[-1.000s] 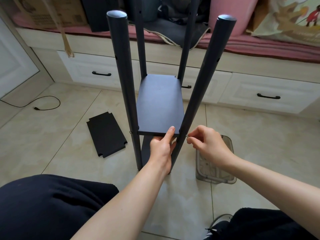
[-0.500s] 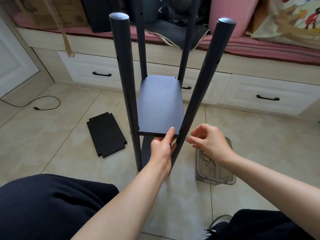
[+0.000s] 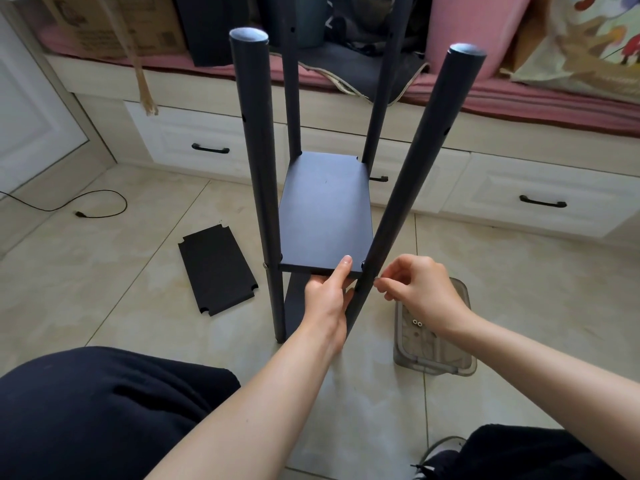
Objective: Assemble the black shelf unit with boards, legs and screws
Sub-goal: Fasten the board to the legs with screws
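Shelf unit (image 3: 325, 209) upright on floor (image 3: 104, 278). Left hand (image 3: 327, 299) grips board front edge, thumb on top. Right hand (image 3: 420, 292) fingers pinch screw (image 3: 376, 278) at right front leg (image 3: 408, 188). Spare board (image 3: 216, 270) on floor.

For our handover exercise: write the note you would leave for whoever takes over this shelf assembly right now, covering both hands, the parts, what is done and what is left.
Left hand grips the front edge of the mounted board, thumb on top. Right hand pinches a screw against the near right leg.
Done: four legs up, this board seated, a screw in the near left leg.
Left: drive this screw, then fit the spare board lying on the floor. More screws are in the clear tray.
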Tool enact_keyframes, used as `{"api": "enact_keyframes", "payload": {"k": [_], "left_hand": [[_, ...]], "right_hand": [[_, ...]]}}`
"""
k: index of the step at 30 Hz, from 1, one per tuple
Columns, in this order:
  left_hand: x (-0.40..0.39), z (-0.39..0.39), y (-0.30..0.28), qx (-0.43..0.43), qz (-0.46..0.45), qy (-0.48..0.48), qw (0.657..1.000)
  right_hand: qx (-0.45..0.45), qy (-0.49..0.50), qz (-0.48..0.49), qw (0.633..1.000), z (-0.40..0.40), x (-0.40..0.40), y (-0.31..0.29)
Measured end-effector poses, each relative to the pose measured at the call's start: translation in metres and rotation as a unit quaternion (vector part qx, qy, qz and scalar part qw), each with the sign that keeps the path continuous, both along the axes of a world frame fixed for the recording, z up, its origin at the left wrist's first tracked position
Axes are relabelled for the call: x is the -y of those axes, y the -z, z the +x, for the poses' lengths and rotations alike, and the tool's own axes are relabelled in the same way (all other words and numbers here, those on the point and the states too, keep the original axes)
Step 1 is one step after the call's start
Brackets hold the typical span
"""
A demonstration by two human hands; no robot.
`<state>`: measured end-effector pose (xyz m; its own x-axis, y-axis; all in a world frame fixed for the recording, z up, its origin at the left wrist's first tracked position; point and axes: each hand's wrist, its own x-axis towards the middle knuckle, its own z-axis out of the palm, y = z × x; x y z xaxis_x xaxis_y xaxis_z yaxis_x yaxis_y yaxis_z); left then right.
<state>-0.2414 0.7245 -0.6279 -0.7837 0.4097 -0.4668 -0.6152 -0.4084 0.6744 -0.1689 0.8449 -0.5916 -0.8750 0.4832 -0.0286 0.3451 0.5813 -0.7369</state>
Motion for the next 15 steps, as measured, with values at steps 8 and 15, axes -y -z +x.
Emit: {"api": "enact_keyframes", "payload": {"k": [8, 15], "left_hand": [[0.0006, 0.0005, -0.0017, 0.001, 0.007, -0.002, 1.0], [0.0016, 0.0013, -0.0023, -0.007, 0.0, -0.002, 1.0]], "right_hand": [[-0.005, -0.021, -0.018, 1.0, -0.0013, -0.0034, 0.0003], [0.029, -0.102, -0.095, 0.99, -0.0078, -0.0104, -0.0023]]}}
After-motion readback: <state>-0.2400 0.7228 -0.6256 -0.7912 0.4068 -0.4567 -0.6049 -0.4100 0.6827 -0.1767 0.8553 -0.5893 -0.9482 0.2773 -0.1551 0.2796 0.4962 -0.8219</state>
